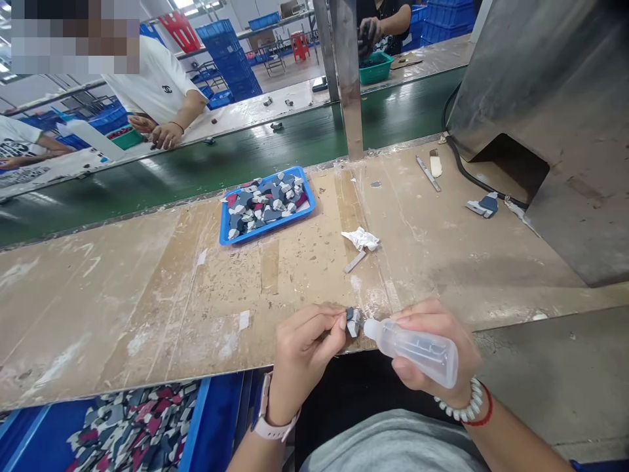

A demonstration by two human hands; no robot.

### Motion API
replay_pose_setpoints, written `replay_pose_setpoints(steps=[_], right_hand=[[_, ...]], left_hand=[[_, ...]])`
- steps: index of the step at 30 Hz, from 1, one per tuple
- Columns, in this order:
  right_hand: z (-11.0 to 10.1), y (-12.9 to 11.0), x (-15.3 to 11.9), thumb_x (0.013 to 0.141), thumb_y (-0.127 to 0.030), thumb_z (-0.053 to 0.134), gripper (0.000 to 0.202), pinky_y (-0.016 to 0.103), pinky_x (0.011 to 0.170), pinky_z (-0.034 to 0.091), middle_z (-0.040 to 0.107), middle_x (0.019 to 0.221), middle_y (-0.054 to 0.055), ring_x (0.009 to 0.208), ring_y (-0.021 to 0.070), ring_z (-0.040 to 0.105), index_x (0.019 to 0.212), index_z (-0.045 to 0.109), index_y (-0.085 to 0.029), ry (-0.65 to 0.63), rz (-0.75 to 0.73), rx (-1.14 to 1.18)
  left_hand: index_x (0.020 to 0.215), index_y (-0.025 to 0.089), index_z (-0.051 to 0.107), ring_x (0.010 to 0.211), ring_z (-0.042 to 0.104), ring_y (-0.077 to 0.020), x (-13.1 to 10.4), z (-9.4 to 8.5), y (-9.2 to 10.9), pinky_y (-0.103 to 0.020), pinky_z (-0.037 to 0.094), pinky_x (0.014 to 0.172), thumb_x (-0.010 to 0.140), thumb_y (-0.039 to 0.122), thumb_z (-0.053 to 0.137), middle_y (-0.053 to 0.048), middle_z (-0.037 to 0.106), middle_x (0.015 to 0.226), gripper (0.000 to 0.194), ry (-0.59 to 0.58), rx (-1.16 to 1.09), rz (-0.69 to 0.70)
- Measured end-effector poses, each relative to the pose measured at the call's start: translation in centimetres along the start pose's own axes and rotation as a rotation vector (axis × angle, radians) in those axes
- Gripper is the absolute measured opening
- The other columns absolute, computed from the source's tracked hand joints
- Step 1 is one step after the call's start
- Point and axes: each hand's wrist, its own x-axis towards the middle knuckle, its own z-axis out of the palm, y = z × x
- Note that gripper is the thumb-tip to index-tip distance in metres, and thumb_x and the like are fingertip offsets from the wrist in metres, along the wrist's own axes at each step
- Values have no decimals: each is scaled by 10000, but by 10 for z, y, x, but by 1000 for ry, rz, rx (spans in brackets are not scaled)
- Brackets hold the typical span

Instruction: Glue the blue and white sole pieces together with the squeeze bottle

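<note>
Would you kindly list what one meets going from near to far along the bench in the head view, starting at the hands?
Small grey part pinched in the left hand, beside the squeeze bottle in the right hand → crumpled tissue → blue tray → green conveyor belt.

Small gray piece (352, 322) pinched between my left hand's (303, 347) fingertips, held just above the near edge of the worn workbench, one flat face turned toward the bottle. Clear plastic squeeze bottle (417, 349) in my right hand (435, 347), lying nearly horizontal, white nozzle pointing left, tip right at the piece, touching or just short, can't tell. Bottle looks mostly empty.
</note>
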Motion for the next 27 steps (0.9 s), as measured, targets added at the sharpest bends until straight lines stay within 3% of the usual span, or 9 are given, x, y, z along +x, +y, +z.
replay_pose_setpoints(steps=[17, 20, 23, 27], right_hand=[[0, -1, -9, 951, -428, 684, 289, 278, 532, 617, 706, 814, 56, 670, 184, 711, 1059, 652, -162, 19, -108, -11], [0, -3, -13, 926, -402, 720, 293, 288, 576, 622, 680, 853, 50, 736, 190, 695, 1110, 641, -188, 153, 60, 134], [-5, -2, -15, 878, -348, 788, 333, 306, 641, 636, 667, 928, 60, 832, 205, 685, 1142, 621, -229, 343, 338, 322], [-23, 8, -10, 767, -287, 889, 371, 330, 787, 658, 664, 1098, 85, 1057, 249, 699, 1017, 621, -224, 334, 694, 350]], left_hand=[[777, 182, 722, 790, 754, -202, 1, -2, 0, -302, 608, 715, 954, 122, 638, -62, 778, 831, 205, -3, -44, -49], [784, 181, 721, 805, 753, -202, 0, -2, -2, -305, 607, 724, 956, 114, 635, -65, 780, 857, 203, -14, -42, -48], [777, 177, 717, 806, 755, -211, 1, -3, -2, -309, 612, 708, 970, 125, 620, -75, 775, 848, 222, -26, -33, -34], [794, 176, 713, 821, 757, -214, 1, -5, 0, -307, 625, 718, 984, 130, 603, -72, 767, 838, 225, -47, 3, 9]])
